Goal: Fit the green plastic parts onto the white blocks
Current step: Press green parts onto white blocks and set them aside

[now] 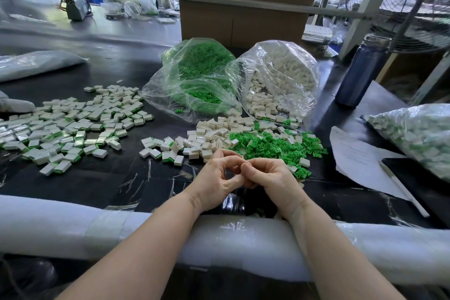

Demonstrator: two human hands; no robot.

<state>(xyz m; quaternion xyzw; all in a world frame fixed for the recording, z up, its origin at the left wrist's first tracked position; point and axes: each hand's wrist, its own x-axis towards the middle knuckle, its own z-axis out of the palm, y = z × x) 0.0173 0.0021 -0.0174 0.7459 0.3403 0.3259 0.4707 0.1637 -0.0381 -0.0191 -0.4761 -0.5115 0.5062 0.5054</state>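
Left hand point(220, 178) and right hand point(270, 178) meet fingertip to fingertip low over the black table point(97, 178), fingers curled inward; whatever they pinch is hidden, cannot tell. Loose small green plastic parts point(272, 146) lie just beyond the right hand, touching a heap of bare white rectangular blocks point(207, 139). Finished white blocks with green edges point(73, 124) spread left. Two open clear plastic bags behind: green stock point(197, 75), white stock point(280, 75).

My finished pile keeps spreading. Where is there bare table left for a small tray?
Bare black table lies between the finished pile, the foam edge roll and the left hand. Another patch sits behind that pile, before the far bag. It is crowded ahead around the loose green parts and white blocks.
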